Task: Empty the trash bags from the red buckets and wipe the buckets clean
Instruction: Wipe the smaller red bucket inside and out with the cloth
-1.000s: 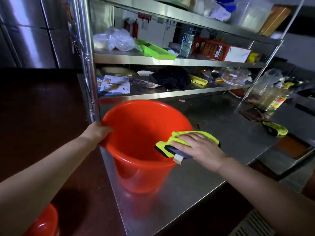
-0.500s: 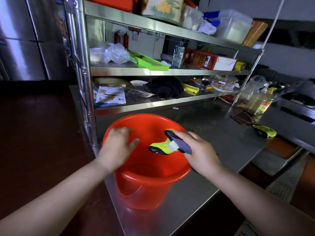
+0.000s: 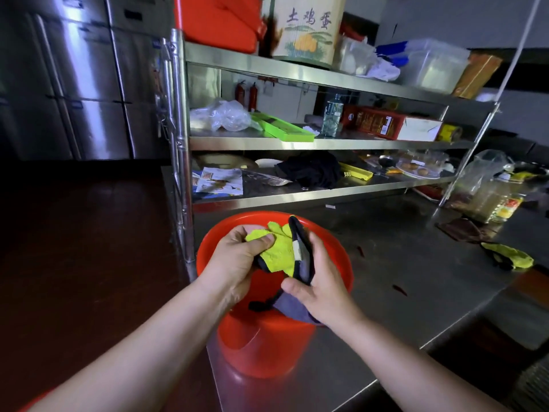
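Left hand [image 3: 234,260] pinches cloth [image 3: 280,254]; it has left the bucket [image 3: 267,346] rim. Right hand [image 3: 320,281] grips cloth's grey side, fingertips hidden. Both over bucket on counter [image 3: 416,292]; bucket's inside mostly hidden. Second cloth [image 3: 511,258] far right.

Both bare forearms reach forward from the lower corners and converge at the middle, wrists bent slightly inward. The left hand [image 3: 234,260] has its thumb pressed down across its curled fingers, pinching what it holds (the knuckles face the camera). The right hand [image 3: 319,288] sits just beside it, back up, thumb stretched toward the left and fingers curled under in a grip.
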{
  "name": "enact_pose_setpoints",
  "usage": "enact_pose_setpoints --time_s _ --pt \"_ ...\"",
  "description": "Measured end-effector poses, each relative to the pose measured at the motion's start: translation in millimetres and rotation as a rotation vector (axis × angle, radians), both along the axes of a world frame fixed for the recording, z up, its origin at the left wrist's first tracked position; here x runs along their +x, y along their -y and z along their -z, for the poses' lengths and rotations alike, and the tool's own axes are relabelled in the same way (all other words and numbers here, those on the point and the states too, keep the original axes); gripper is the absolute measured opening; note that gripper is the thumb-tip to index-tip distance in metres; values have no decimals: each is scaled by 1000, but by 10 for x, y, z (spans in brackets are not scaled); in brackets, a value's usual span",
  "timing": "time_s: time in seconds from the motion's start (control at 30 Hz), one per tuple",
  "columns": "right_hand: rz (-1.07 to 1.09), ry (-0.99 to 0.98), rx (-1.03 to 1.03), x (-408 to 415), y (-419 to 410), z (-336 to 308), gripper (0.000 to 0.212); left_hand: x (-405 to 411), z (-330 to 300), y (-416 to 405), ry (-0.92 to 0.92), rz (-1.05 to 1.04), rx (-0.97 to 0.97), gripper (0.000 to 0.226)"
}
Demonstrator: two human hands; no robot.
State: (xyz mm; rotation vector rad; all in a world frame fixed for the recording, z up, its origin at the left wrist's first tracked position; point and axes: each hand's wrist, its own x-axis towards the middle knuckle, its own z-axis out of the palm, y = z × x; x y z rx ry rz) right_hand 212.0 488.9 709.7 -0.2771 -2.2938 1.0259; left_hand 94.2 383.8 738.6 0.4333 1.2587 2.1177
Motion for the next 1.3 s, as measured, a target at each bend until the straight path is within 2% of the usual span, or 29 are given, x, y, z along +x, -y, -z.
enact_pose_setpoints --time_s 0.13,0.2,0.33,0.4,0.57,0.63,0.77,0.83,0.9,0.97,1.07,1.13,1.2,1.27,1.3 --pt "47 -223 -263 89 -93 -103 27 282 -40 -174 -28 -76 11 33" --pt "97 -291 -345 146 -199 -175 18 434 -72 -281 -74 -68 -12 40" --pt "152 -288 -462 374 -522 -258 16 719 -172 -475 -174 -68 -29 44" --pt "184 -289 -476 507 -715 -299 17 819 -237 -526 -273 -115 -104 44" --pt "258 -325 -449 855 -1119 -470 17 965 -439 -519 -621 -453 -296 27" --pt "250 -316 -519 961 -1235 -512 24 1055 -472 -514 -709 -549 -364 27" --pt "163 -322 -715 1081 -1223 -554 41 1359 -383 -670 -858 -591 -431 20" --pt "116 -283 -744 1140 -1114 -529 38 1524 -294 -791 -915 -564 -457 24" --pt "43 -245 -776 1210 -1010 -483 27 1634 -192 -894 -931 -530 -466 24" --pt "-60 -219 -773 1283 -952 -433 30 1720 -111 -948 -887 -473 -432 18" --pt "-92 -178 -650 1369 -951 -373 29 1836 -49 -937 -701 -314 -254 5" --pt "-80 -169 -566 1389 -971 -347 34 1893 -21 -902 -590 -211 -144 14" --pt "-104 -156 -514 1409 -969 -311 46 1884 19 -887 -641 -250 -215 25" --pt "-166 -160 -489 1438 -958 -280 51 1860 39 -881 -714 -365 -353 21" --pt "-175 -166 -463 1452 -951 -257 50 1836 45 -873 -692 -402 -363 17"
